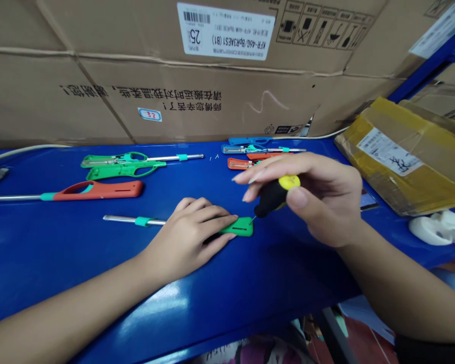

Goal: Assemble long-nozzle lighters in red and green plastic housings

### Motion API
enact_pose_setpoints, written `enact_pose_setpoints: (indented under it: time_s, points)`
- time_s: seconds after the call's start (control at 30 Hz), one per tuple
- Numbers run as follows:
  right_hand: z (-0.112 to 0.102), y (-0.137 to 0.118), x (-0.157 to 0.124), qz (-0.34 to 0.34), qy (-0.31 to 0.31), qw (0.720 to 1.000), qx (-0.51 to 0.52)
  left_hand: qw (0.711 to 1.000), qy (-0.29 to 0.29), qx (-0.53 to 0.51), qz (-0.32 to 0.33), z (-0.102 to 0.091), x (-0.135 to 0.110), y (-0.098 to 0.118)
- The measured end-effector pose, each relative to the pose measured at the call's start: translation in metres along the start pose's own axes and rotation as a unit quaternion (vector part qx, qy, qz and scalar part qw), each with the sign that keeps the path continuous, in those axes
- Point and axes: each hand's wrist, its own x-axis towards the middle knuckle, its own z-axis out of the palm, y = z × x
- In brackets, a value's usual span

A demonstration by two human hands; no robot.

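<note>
My left hand [197, 230] is closed around the handle of a green long-necked lighter [243, 227], pressing it against the blue tabletop. The lighter's metal tube, with a teal collar, sticks out to the left of the hand. In my right hand [322, 197] is a short screwdriver [272, 197] with a black and yellow handle, tilted down to the left. Its thin shaft reaches the end of the green handle. Whether the tip sits in a screw is too small to tell.
An orange lighter [114, 190] lies at left, near an opened green lighter [125, 165]. Behind my right hand are opened blue [237, 149] and orange [239, 164] lighters. A large cardboard box [109, 96] stands behind the table [79, 242]; a taped parcel [409, 151] is at right.
</note>
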Motion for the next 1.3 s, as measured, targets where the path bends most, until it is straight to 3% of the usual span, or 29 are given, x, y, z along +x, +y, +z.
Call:
enact_pose_setpoints:
  time_s: [0.23,0.43,0.57,0.8,1.03,1.13,1.3]
  points:
    - [-0.005,-0.002,0.004,-0.007,-0.013,0.997,0.073,1.0,0.002,0.002,-0.001,0.001,0.0,0.0]
    - [-0.006,0.011,0.007,-0.013,0.08,0.996,0.023,1.0,-0.005,0.002,-0.007,0.0,-0.001,-0.001]
    - [-0.005,0.013,0.007,-0.009,0.095,0.995,-0.002,1.0,-0.006,0.004,-0.006,0.0,-0.001,-0.001]
    - [-0.01,0.007,0.009,-0.102,0.025,0.993,-0.049,1.0,-0.002,0.0,-0.003,0.0,0.0,0.0]
    - [-0.011,-0.002,0.002,-0.034,-0.053,0.998,0.001,1.0,0.0,0.007,-0.001,0.0,0.0,0.0]
    - [-0.009,0.001,0.004,-0.058,-0.034,0.998,-0.009,1.0,0.0,0.006,-0.001,0.001,-0.001,0.0]
    - [-0.006,0.008,0.008,-0.072,0.046,0.994,-0.071,1.0,-0.003,0.006,-0.003,0.0,-0.001,0.0]
